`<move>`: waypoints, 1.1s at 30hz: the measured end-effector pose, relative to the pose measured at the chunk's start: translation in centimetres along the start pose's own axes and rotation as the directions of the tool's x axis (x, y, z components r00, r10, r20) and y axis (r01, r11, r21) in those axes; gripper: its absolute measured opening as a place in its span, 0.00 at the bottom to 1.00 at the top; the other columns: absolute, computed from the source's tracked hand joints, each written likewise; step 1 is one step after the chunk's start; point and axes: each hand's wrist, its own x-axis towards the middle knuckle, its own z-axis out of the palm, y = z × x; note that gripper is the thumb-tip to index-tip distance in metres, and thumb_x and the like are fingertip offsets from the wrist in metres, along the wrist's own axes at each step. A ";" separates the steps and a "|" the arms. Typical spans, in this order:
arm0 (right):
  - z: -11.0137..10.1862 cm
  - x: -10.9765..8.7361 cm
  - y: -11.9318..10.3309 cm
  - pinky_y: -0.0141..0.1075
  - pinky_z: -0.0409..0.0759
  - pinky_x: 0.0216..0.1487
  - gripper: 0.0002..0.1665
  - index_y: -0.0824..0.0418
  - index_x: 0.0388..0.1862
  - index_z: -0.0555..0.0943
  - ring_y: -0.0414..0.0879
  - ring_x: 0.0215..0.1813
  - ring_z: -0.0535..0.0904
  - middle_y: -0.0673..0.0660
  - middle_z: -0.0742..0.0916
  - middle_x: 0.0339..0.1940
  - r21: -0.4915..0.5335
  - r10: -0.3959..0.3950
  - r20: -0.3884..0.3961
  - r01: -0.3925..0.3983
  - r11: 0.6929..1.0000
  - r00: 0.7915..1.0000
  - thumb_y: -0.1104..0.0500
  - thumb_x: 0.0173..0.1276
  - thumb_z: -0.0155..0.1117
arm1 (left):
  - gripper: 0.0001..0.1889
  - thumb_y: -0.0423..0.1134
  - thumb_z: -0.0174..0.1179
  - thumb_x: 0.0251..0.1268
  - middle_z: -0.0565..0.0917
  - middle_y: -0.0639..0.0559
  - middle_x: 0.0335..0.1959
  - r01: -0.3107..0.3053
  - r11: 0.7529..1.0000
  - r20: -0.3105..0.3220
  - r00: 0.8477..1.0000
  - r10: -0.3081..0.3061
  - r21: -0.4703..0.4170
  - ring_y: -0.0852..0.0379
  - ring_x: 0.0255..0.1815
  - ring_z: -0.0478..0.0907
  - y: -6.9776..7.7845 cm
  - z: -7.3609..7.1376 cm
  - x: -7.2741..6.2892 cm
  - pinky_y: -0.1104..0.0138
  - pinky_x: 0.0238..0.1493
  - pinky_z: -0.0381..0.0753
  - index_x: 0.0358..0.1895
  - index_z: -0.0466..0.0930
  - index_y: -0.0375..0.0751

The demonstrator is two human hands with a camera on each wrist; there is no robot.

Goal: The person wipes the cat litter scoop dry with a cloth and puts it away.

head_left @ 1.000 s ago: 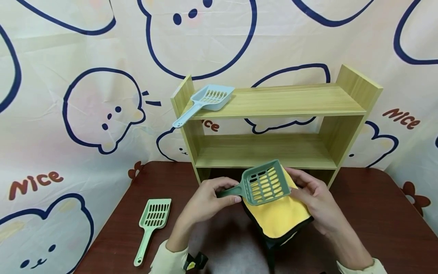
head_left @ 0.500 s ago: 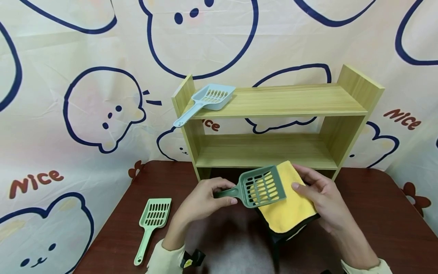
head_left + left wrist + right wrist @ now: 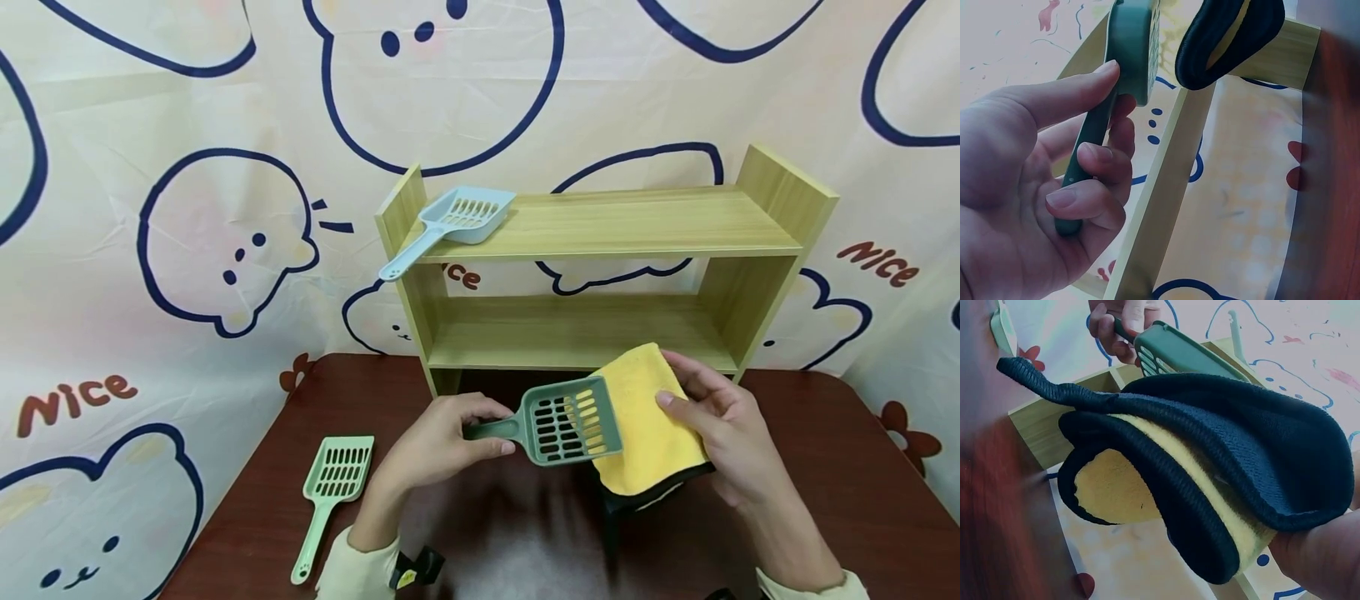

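My left hand (image 3: 450, 437) grips the handle of a dark green slotted litter scoop (image 3: 570, 421), fingers curled round it, as the left wrist view shows. The scoop is held up above the table with its slots facing the head camera. A folded yellow cloth (image 3: 648, 425) with a black edge and dark underside is behind the scoop's right end. My right hand (image 3: 738, 433) holds this cloth by its right side, thumb on the yellow face and the other fingers behind. In the right wrist view the folds of the cloth (image 3: 1197, 487) hide most of that hand.
On the brown table (image 3: 247, 517) at left lies a light green litter scoop (image 3: 337, 479). A wooden shelf (image 3: 585, 329) stands at the back. On its top board, at the left end, rests a light blue scoop (image 3: 465, 212) whose handle sticks out past the front edge.
The right hand and cloth have moved right, uncovering more of the scoop's slots. The left hand has shifted slightly left and the scoop slightly down, still in its grip.
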 end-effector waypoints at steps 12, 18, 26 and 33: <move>0.1 0.0 0.2 0.44 0.91 0.35 0.29 0.52 0.75 0.78 0.47 0.43 0.93 0.50 0.87 0.56 -0.008 0.002 0.024 -0.002 1.000 1.000 0.71 0.81 0.58 | 0.12 0.40 0.74 0.69 0.90 0.60 0.45 -0.015 1.000 0.040 0.999 0.016 -0.013 0.61 0.43 0.81 0.3 -0.2 -0.4 0.67 0.47 0.80 0.54 0.92 0.52; 0.3 0.1 0.3 0.44 0.91 0.35 0.29 0.53 0.76 0.77 0.46 0.43 0.93 0.51 0.87 0.56 -0.007 -0.009 0.041 0.009 1.000 0.999 0.71 0.81 0.57 | 0.12 0.40 0.74 0.70 0.91 0.60 0.45 -0.040 0.999 0.043 0.998 0.041 -0.023 0.62 0.44 0.81 0.3 -0.2 -0.3 0.68 0.48 0.80 0.54 0.92 0.52; 0.2 0.0 0.3 0.45 0.91 0.35 0.28 0.53 0.76 0.77 0.47 0.43 0.93 0.51 0.86 0.55 -0.023 0.001 0.046 0.000 1.000 0.999 0.70 0.82 0.57 | 0.13 0.41 0.73 0.71 0.91 0.58 0.45 -0.054 0.996 0.059 0.997 0.058 -0.066 0.62 0.44 0.81 0.2 -0.3 -0.3 0.68 0.48 0.79 0.56 0.91 0.51; 0.4 0.0 0.3 0.45 0.91 0.36 0.27 0.52 0.75 0.77 0.48 0.43 0.93 0.51 0.87 0.56 -0.021 0.011 0.050 -0.010 1.000 0.999 0.70 0.82 0.57 | 0.13 0.41 0.73 0.72 0.91 0.55 0.44 -0.055 0.995 0.070 0.996 0.061 -0.085 0.62 0.41 0.80 0.3 -0.2 -0.3 0.68 0.45 0.79 0.56 0.90 0.49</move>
